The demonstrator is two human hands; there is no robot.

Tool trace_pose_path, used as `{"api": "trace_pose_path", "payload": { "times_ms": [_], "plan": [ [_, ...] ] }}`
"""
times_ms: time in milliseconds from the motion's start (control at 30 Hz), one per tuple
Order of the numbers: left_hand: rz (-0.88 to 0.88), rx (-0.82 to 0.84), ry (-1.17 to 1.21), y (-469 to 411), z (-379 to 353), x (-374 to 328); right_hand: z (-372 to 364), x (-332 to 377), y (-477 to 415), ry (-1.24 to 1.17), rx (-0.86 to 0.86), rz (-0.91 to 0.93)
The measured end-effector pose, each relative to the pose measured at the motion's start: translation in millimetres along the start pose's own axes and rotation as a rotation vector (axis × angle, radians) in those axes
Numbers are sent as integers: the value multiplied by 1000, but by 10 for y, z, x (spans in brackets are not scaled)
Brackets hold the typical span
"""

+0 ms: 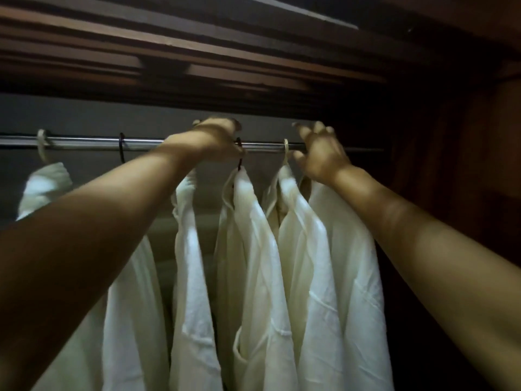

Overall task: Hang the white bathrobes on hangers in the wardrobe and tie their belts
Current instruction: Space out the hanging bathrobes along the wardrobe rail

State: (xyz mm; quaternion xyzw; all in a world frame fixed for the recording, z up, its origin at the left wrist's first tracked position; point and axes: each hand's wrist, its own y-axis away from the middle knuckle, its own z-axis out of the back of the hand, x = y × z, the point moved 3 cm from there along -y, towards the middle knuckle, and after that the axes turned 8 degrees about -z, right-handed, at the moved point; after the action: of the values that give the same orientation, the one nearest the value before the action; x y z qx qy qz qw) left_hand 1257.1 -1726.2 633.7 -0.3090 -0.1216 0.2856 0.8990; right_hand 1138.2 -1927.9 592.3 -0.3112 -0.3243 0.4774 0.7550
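Bathrobes (253, 249) in a row, both arms raised to the rail (84, 143)

Left hand (214, 142), at the centre of the frame, has its fingers curled over the top of the metal rail, back of the hand toward the camera. A dark hanger hook (239, 162) comes out from under the hand's right edge and drops to the collar of the robe below it. Whether the fingers also catch that hook cannot be told.

Right hand (318, 156), just right of centre, is wide: the fingers are spread and loosely bent above the rail, and the thumb points down and to the left. It holds nothing that can be seen. A white hanger hook (286, 150) sits on the rail just left of this hand, close by the thumb. The hand is blurred, so contact with the hook or the rail cannot be told.

The white bathrobes hang from the rail and fill the lower middle of the frame, packed close, their folds touching one another. Further left along the rail are a second dark hook (121, 148) and a pale hook (42, 145); under the pale one, at the left edge, hangs another white robe (48, 187), partly covered by the left forearm.

Above the rail run the dark wooden boards of the wardrobe top (197, 52). Behind the rail is a grey back wall (84, 114), and a dark wooden side panel (465, 165) closes the right of the frame
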Motion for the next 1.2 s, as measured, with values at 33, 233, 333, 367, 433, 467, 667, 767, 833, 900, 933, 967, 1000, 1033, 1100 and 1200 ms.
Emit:
{"api": "trace_pose_path", "payload": {
  "times_ms": [33,233,333,367,433,467,667,767,833,900,933,967,1000,1033,1100,1200],
  "plan": [
    [1,18,-11,26,18,29,-9,74,-33,-9,48,43],
    [-65,71,-33,56,9,-4,-86,272,-87,66,165,6],
    [-88,81,4,76,9,-47,-72,287,-62,93,121,18],
    [-86,79,27,83,4,-46,-77,296,-60,105,119,18],
    [-79,75,41,108,-20,-29,-88,324,-51,113,117,4],
    [-75,74,30,123,-23,-16,-90,335,-47,114,113,-4],
    [45,-5,-13,349,229,391,-95,388,-56,92,171,-44],
    [92,55,-37,509,365,645,-134,427,-41,155,189,-48],
    [65,75,-24,566,396,713,-153,416,-31,179,165,-52],
    [35,47,-6,592,393,715,-164,405,-13,182,144,-43],
    [28,35,14,590,380,715,-163,412,0,184,139,-36],
    [22,28,40,587,358,717,-161,427,18,186,138,-31],
    [13,27,61,579,333,716,-161,439,28,187,135,-31],
    [7,24,77,572,312,713,-162,449,33,188,132,-37],
    [5,16,112,564,272,728,-167,457,20,188,139,-45],
    [16,4,145,625,240,754,-168,471,9,188,168,-47]
  ]
}}
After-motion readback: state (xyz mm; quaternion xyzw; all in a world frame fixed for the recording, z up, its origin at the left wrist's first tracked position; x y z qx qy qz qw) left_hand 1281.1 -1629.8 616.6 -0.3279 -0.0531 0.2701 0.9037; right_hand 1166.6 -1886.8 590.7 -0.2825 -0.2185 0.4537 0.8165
